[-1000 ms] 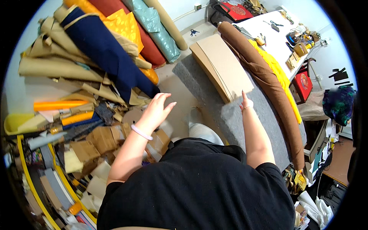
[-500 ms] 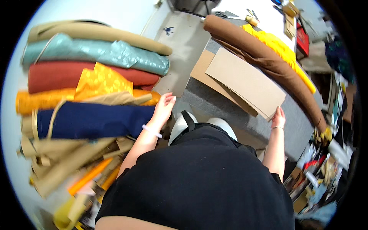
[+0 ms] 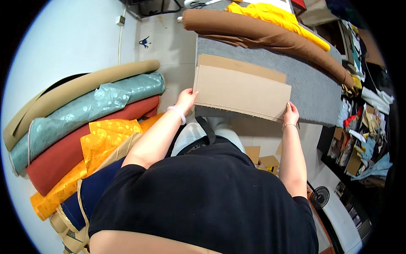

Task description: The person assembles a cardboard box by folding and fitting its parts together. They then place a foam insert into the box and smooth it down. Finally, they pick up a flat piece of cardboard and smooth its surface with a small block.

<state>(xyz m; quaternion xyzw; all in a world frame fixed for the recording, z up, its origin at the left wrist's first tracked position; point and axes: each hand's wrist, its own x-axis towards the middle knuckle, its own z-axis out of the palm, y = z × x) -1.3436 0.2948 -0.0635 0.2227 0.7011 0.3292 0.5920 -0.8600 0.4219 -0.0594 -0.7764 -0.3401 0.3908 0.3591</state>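
Observation:
A long pale cardboard piece extends between my two hands over the front edge of the grey-covered table. My left hand pinches its left end, and my right hand grips its lower right corner. Behind its upper edge shows a strip of browner cardboard; whether the two touch cannot be made out. Farther back, a roll of brown fabric lies across the table, with bright yellow cloth just beyond it.
Stacked fabric rolls, among them a teal one and a red one, line the wall on my left. Scraps pile up at the right. Small cardboard boxes sit below the table edge. Scissors lie at the far end.
My left hand has moved from open air to the cardboard's left end. The cardboard is now nearly level and closer to the table's front edge. My view has turned, swinging the rolls and table.

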